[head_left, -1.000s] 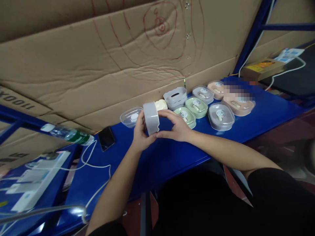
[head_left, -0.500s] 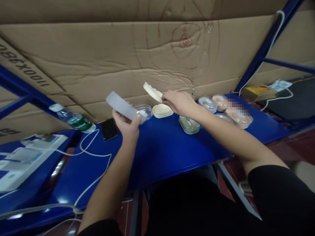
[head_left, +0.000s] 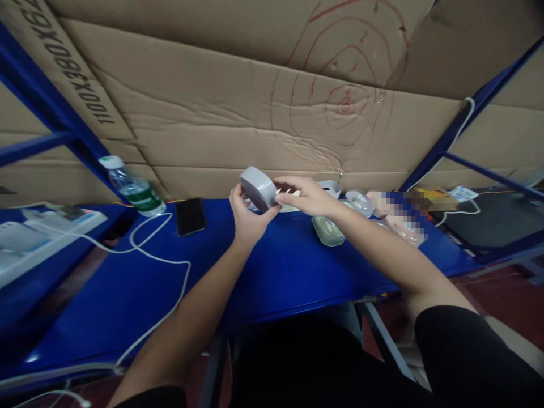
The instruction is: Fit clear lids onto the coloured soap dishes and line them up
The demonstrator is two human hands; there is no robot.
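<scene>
My left hand is wrapped around a grey oval case, which it holds tilted above the table. Against the right side of this case are the curled fingers and thumb of my right hand. Something cream-coloured shows between those fingers, but I cannot tell whether they grip it or it lies behind them. Below the right hand, cream-coloured pieces lie on the table, mostly covered. A clear plastic tray behind my left hand is largely hidden. Closest to my right forearm stands a greenish see-through case.
More see-through cases stand at the right, partly behind my arm. On the blue table at the left are a phone, a water bottle and a white cable. A cardboard wall closes the back.
My right hand has come left and down to the grey case, and the cream-coloured piece it held is mostly out of sight. My left hand has turned the case. The camera view has shifted.
</scene>
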